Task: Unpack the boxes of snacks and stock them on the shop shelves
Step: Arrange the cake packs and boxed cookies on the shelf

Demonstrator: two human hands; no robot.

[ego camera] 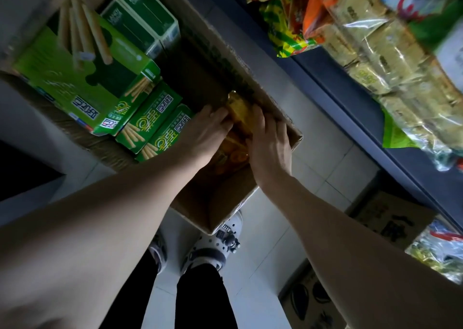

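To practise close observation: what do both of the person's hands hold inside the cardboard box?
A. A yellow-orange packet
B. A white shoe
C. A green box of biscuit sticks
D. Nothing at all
A: the left hand and the right hand each take a grip on the yellow-orange packet from either side inside the cardboard box, while the green boxes lie beside it untouched.

I count one open carton (213,203) holding five green boxes: one large green box (62,78) at left, two small green boxes (152,108) (172,130) nearer, and two dark green boxes (130,25) (150,5) far. Two floor cartons (390,218) (308,301) sit at right. I can't count the yellow packets (240,110).
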